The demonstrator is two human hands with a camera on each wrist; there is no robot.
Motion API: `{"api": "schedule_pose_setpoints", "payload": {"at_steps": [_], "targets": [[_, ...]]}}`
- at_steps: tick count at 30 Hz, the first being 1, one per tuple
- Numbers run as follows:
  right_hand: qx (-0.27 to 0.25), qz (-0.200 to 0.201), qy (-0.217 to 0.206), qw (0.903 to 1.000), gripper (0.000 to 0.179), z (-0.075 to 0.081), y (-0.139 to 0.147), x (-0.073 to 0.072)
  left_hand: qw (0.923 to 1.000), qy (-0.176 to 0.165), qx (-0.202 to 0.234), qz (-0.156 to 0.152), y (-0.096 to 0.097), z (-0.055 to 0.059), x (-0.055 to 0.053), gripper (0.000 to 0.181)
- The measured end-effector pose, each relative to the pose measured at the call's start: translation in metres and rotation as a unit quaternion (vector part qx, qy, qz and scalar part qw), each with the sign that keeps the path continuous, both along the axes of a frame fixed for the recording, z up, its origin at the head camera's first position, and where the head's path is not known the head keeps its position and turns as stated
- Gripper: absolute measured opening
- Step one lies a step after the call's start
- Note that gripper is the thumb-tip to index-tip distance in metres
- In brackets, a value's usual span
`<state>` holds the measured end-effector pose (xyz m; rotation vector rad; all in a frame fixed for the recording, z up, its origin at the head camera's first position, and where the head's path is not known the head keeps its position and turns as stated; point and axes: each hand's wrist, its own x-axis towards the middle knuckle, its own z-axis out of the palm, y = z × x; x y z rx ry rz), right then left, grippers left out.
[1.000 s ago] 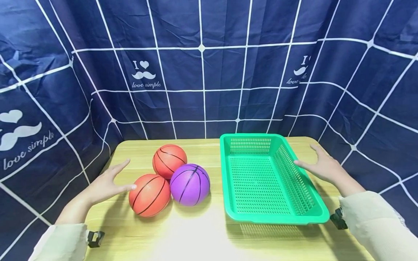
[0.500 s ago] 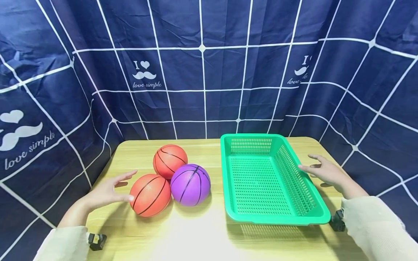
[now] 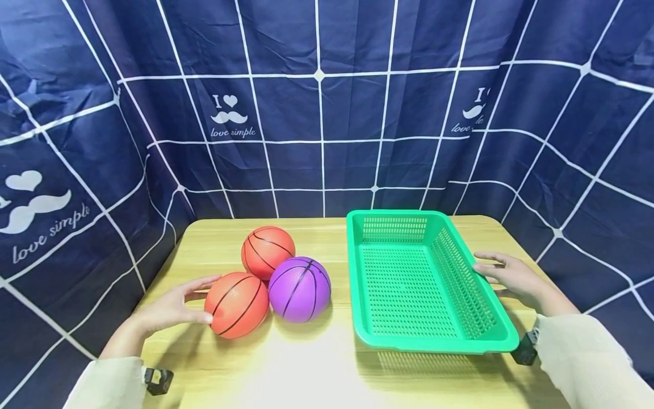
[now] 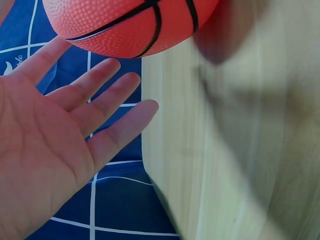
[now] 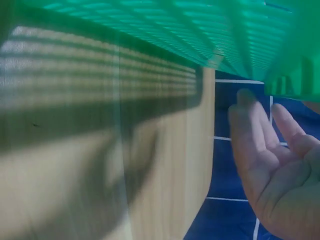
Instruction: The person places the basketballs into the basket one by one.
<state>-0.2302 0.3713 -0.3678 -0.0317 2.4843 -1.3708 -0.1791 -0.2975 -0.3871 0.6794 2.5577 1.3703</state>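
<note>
Left hand (image 3: 171, 309): fingers extended and loosely spread, curled round nothing; thumb tip meets the left edge of the nearer orange-red, pebbled basketball-style ball (image 3: 237, 305) in the head view, and whether it presses can't be told. Left wrist view has the palm facing the camera, three fingertips clear of the ball, the index tip running up to its edge. Right hand (image 3: 518, 281): fingers relaxed, slightly bent, no grip; thumb tip at the right rim of the green, rectangular, perforated plastic basket (image 3: 436, 345), other fingers outside that wall; firm contact can't be told. Nearer ball sits on the table left of the basket. Just right of it, a purple ball with black seams (image 3: 300, 289); behind both, a second orange-red ball (image 3: 268, 250), partly hidden. All three cluster tightly, a gap between them and the basket. Basket stands upright, long sides running away from the person. Everything is on a light wood-grain table (image 3: 204, 375), glare at its near middle. Pale sleeves (image 3: 109, 386) on both arms, black wrist device (image 3: 159, 380) at the left cuff. Dark blue, white-gridded curtain (image 3: 347, 113) surrounds the back and sides.
</note>
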Motion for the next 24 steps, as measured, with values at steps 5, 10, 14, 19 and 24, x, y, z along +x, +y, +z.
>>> {"api": "schedule_pose_setpoints", "payload": {"at_steps": [5,10,14,19,24], "targets": [[-0.012,0.007,-0.001,0.9999,0.072,-0.002,0.003,0.001,0.9998,-0.004,0.016,0.008,0.001,-0.006,-0.001,0.081],[-0.034,0.004,-0.004,0.9994,0.072,-0.004,0.003,0.001,0.9989,-0.009,0.038,0.026,0.002,-0.017,-0.003,0.08],[-0.049,-0.004,-0.008,0.9988,0.072,-0.008,0.004,0.0,0.997,-0.019,0.068,0.031,0.003,-0.027,-0.005,0.081],[-0.059,-0.011,-0.017,0.998,0.073,-0.011,0.005,0.0,0.9949,-0.021,0.091,0.038,0.003,-0.034,-0.006,0.08],[-0.066,-0.01,-0.022,0.9975,0.074,-0.011,0.004,-0.001,0.9942,-0.003,0.097,0.045,0.003,-0.037,-0.006,0.076]]}}
